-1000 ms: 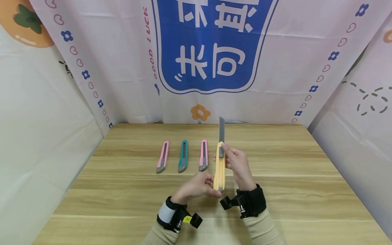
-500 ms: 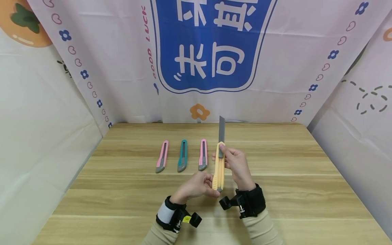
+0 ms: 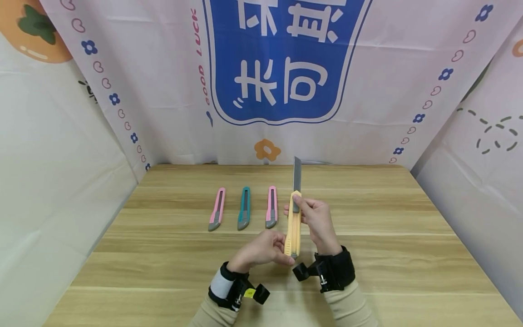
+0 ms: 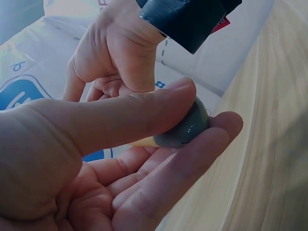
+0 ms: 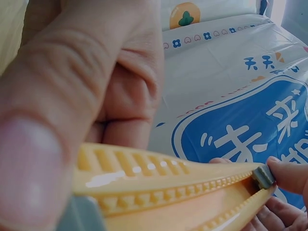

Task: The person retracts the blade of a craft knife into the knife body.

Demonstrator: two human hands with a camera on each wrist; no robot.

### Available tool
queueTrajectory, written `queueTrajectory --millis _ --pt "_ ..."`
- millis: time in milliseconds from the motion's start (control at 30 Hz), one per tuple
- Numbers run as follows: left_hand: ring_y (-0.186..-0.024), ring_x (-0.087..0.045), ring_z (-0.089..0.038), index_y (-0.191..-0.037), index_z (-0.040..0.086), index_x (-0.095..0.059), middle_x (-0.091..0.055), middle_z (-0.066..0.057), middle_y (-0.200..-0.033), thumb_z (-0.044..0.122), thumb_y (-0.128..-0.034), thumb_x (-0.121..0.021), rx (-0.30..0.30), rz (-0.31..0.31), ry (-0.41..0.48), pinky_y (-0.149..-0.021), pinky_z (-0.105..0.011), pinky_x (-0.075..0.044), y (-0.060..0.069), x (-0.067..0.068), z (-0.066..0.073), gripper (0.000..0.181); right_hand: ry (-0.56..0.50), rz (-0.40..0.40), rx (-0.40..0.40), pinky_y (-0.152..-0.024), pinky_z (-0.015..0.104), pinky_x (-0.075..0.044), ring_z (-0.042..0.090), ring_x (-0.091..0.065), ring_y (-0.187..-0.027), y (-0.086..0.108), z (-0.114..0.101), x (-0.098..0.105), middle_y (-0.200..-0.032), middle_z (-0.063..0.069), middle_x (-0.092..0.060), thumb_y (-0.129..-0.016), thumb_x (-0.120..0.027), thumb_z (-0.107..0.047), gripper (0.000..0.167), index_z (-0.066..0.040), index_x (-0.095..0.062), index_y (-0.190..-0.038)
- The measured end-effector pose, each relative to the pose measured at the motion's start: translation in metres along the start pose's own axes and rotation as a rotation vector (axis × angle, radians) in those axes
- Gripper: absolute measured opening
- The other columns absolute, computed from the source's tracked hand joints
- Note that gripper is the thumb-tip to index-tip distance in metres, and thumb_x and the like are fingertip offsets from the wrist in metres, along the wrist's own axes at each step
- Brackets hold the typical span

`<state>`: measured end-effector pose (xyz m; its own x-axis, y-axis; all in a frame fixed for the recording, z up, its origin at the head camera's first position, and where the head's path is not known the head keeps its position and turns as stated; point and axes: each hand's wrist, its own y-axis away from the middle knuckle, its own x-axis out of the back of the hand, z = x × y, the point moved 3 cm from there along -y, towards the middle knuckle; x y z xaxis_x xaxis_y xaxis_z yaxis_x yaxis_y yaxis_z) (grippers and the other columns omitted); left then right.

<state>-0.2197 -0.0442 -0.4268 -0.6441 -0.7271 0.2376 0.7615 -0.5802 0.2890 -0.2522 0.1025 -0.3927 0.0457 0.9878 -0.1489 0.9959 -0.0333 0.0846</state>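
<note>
A yellow utility knife (image 3: 293, 231) is held up over the table between both hands, its long grey blade (image 3: 297, 175) sticking out away from me. My left hand (image 3: 265, 249) pinches the knife's near end; in the left wrist view its thumb and fingers hold the grey end cap (image 4: 185, 127). Farther up, my right hand (image 3: 318, 220) grips the body near the blade opening. Its thumb (image 5: 33, 163) lies at the grey slider (image 5: 82, 216), seen close in the right wrist view. The right fingers behind the knife are partly hidden.
Left of the hands, a pink utility knife (image 3: 271, 206), a teal one (image 3: 244, 209) and another pink one (image 3: 217, 209) lie in a row on the wooden table (image 3: 163, 272). A printed cloth (image 3: 175, 91) hangs behind the table's far edge.
The right thumb has shifted slightly left, onto the slider. The yellow knife and both hands stay almost in place; the blade's extended length looks the same.
</note>
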Motion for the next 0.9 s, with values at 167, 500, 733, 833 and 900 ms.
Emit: queueTrajectory --millis 167,500,733,833,900 --pt "-0.065 -0.062 -0.006 -0.095 -0.002 -0.067 -0.072 -0.009 -0.079 0.001 -0.0773 -0.077 0.005 -0.008 0.013 -0.063 -0.017 -0.05 0.0004 -0.0007 0.0006 0.02 -0.022 -0.019 0.029 -0.065 0.025 -0.061 0.01 -0.074 -0.069 0.0002 -0.0011 0.0002 -0.073 0.0 -0.077 -0.095 -0.061 -0.017 0.026 0.008 -0.069 -0.1" --pt "-0.065 -0.062 -0.006 -0.095 -0.004 -0.067 -0.072 -0.016 -0.082 0.0 -0.0774 -0.076 -0.02 -0.024 0.005 -0.064 -0.017 -0.052 0.0005 -0.0016 0.0023 0.021 -0.007 -0.05 0.048 -0.069 0.024 -0.061 0.009 -0.074 -0.072 0.0004 -0.0031 -0.0014 -0.068 -0.011 -0.074 -0.096 -0.059 -0.011 0.032 0.017 -0.062 -0.112" --pt "-0.066 -0.063 -0.005 -0.098 -0.005 -0.066 -0.072 -0.016 -0.084 0.002 -0.0794 -0.075 -0.036 -0.037 0.025 -0.065 -0.018 -0.053 0.0029 0.0015 0.0039 0.022 -0.003 -0.032 0.027 -0.07 0.023 -0.06 0.011 -0.075 -0.078 0.0003 -0.0028 -0.003 -0.073 -0.009 -0.075 -0.095 -0.061 -0.015 0.034 0.013 -0.062 -0.114" --pt "-0.066 -0.064 -0.005 -0.098 -0.005 -0.066 -0.072 -0.015 -0.084 0.003 -0.0798 -0.075 -0.026 -0.033 0.031 -0.066 -0.018 -0.053 0.0041 0.0024 0.0045 0.022 -0.011 -0.022 0.008 -0.071 0.024 -0.06 0.01 -0.074 -0.077 -0.0002 -0.0016 -0.0036 -0.076 -0.007 -0.076 -0.095 -0.061 -0.018 0.034 0.01 -0.063 -0.115" --pt "-0.066 -0.063 -0.004 -0.098 -0.005 -0.066 -0.072 -0.017 -0.085 0.003 -0.0804 -0.075 -0.03 -0.035 0.023 -0.067 -0.018 -0.053 0.0047 0.003 0.0054 0.022 -0.017 -0.017 -0.014 -0.07 0.025 -0.061 0.009 -0.074 -0.075 -0.0004 -0.0004 -0.0039 -0.076 -0.006 -0.076 -0.096 -0.061 -0.02 0.035 0.01 -0.063 -0.114"
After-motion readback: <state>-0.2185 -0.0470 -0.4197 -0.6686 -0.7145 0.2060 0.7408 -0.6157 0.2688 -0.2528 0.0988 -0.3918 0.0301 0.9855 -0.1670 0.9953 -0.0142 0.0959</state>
